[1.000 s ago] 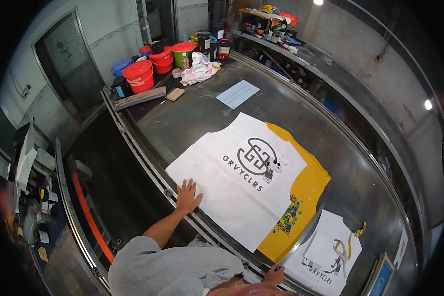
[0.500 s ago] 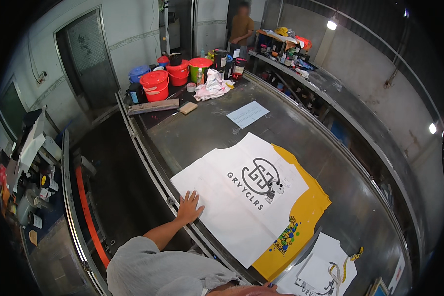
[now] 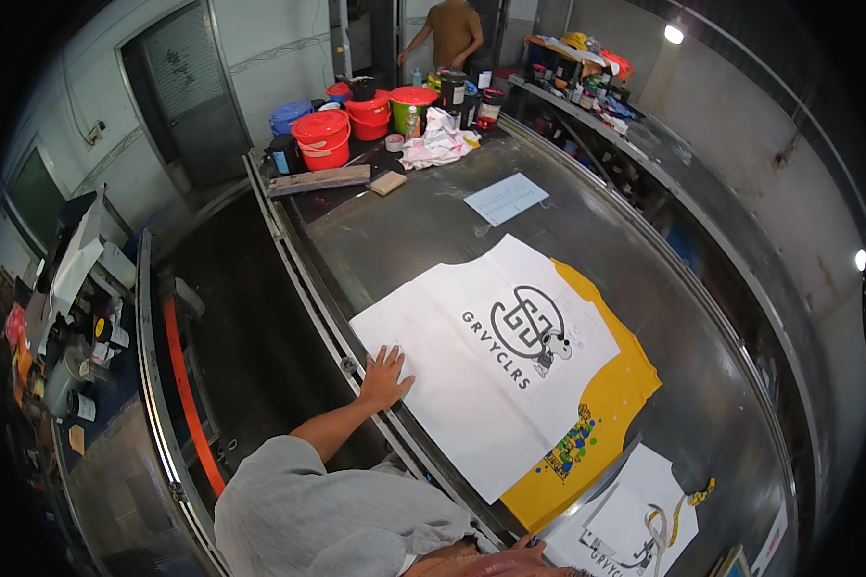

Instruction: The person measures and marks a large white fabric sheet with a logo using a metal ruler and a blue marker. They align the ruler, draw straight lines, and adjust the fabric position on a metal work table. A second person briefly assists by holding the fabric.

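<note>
Panel [image 3: 471,385], white and shirt-shaped, spread flat on the dark table [image 3: 414,231], near the edge at the wearer's side. Bears a black round emblem [image 3: 526,325], a curved line of lettering below and a small cartoon dog at the right. Overlaps a yellow cloth [image 3: 621,385], visible along the far right side and at the near right corner, with a blue and green print. On the panel's left edge, the left hand [image 3: 385,378]: palm down, fingers spread apart, pressed flat, with no grip on anything. Low in the view, the right hand [image 3: 527,550]: mostly hidden, just beside the near corner of the yellow cloth; cannot tell whether closed or holding something. Right of there, a smaller white piece [image 3: 625,490], with similar black print, and a yellow tape [image 3: 702,492] lying partly across. Beyond the panel, well apart from both hands, a pale blue sheet [image 3: 506,199]. At the far left end of the table, a plank [image 3: 319,181], a small block [image 3: 388,183], red buckets [image 3: 320,144] and a crumpled, stained rag [image 3: 439,144]. Past those, a person [image 3: 455,38] in a brown shirt, standing
</note>
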`<state>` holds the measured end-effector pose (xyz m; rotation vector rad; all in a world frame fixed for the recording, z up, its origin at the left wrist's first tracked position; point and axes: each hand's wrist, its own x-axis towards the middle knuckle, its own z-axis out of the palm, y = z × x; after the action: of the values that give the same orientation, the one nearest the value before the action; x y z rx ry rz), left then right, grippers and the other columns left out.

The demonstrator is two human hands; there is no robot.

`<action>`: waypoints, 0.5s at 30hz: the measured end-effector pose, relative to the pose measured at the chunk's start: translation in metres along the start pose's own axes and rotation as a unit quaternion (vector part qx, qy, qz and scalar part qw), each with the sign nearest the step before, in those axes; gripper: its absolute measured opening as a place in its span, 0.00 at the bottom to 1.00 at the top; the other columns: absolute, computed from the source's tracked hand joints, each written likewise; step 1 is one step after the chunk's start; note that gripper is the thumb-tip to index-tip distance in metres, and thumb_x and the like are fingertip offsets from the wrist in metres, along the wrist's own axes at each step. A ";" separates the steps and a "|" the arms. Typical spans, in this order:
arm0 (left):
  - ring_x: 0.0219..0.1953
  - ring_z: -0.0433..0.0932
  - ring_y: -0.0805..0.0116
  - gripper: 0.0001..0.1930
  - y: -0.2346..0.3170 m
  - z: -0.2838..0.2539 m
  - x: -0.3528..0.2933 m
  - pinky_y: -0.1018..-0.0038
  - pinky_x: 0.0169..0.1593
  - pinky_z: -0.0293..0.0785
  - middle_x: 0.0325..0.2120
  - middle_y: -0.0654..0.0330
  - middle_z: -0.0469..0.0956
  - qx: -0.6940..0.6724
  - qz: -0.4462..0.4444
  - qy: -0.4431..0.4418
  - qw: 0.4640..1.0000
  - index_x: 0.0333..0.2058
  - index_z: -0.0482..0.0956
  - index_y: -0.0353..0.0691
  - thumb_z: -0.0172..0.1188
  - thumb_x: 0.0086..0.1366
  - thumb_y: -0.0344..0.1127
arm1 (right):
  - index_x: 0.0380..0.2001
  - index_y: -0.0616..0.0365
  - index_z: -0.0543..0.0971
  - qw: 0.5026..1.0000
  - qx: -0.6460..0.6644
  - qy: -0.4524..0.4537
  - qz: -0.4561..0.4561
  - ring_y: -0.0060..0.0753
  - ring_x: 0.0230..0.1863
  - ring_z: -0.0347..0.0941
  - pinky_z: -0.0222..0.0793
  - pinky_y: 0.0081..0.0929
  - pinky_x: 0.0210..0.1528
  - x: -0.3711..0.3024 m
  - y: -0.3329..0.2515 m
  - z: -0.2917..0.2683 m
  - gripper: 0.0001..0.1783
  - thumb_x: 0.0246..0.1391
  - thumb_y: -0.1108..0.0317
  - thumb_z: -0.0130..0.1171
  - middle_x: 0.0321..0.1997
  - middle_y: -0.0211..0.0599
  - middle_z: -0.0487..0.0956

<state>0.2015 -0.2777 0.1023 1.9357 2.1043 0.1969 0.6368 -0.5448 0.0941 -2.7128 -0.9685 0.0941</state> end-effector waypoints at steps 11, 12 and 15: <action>0.73 0.45 0.47 0.37 0.000 -0.001 -0.001 0.41 0.71 0.42 0.71 0.51 0.51 -0.003 0.004 0.004 1.000 0.66 0.61 0.36 0.48 0.69 0.58 | 0.41 0.54 0.81 0.997 0.048 0.022 -0.062 0.56 0.39 0.79 0.73 0.48 0.42 -0.013 -0.004 -0.019 0.24 0.59 0.43 0.54 0.37 0.49 0.83; 0.73 0.45 0.47 0.37 0.000 -0.001 -0.001 0.41 0.71 0.42 0.71 0.51 0.51 -0.010 0.003 0.001 1.000 0.66 0.61 0.36 0.48 0.69 0.58 | 0.40 0.54 0.81 0.998 0.058 0.031 -0.005 0.56 0.38 0.80 0.73 0.48 0.41 -0.012 -0.005 -0.016 0.24 0.59 0.44 0.55 0.37 0.48 0.83; 0.73 0.44 0.47 0.37 0.001 -0.004 -0.001 0.40 0.70 0.43 0.71 0.51 0.51 -0.014 0.002 0.000 1.000 0.66 0.61 0.36 0.49 0.69 0.58 | 0.40 0.53 0.81 0.999 0.006 -0.018 0.033 0.56 0.38 0.80 0.73 0.49 0.41 -0.004 -0.002 -0.008 0.23 0.59 0.44 0.55 0.36 0.48 0.84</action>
<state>0.2012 -0.2782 0.1063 1.9236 2.0874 0.2270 0.6335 -0.5478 0.1018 -2.7414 -0.8865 0.1595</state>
